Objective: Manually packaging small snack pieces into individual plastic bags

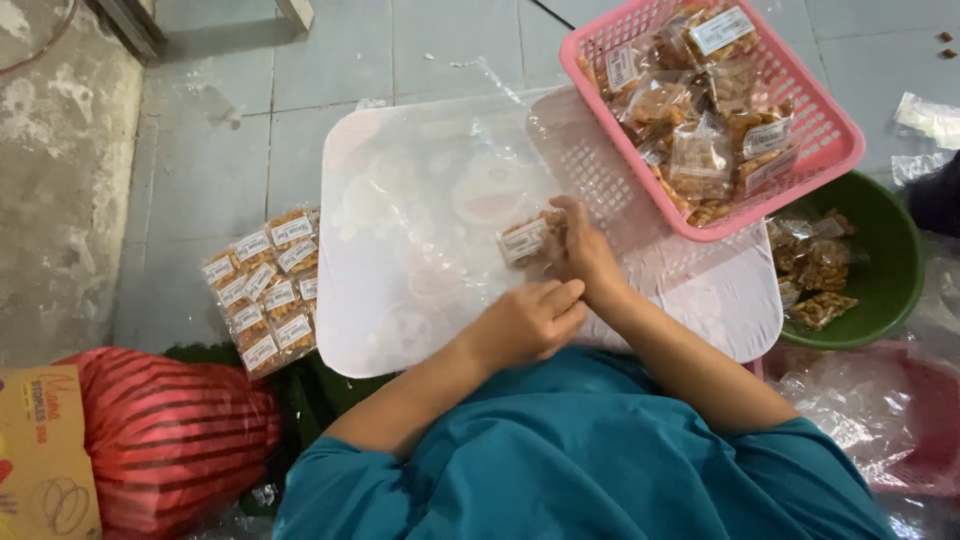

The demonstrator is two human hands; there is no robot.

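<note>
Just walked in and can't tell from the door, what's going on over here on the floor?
A person in a teal top sits at a white tray draped with clear plastic. The right hand holds a small labelled snack packet on the tray, and the left hand rests beside it. A pink basket at the tray's far corner holds more packets, a green bowl holds others, and a bundle of packets lies on the floor to the left.
</note>
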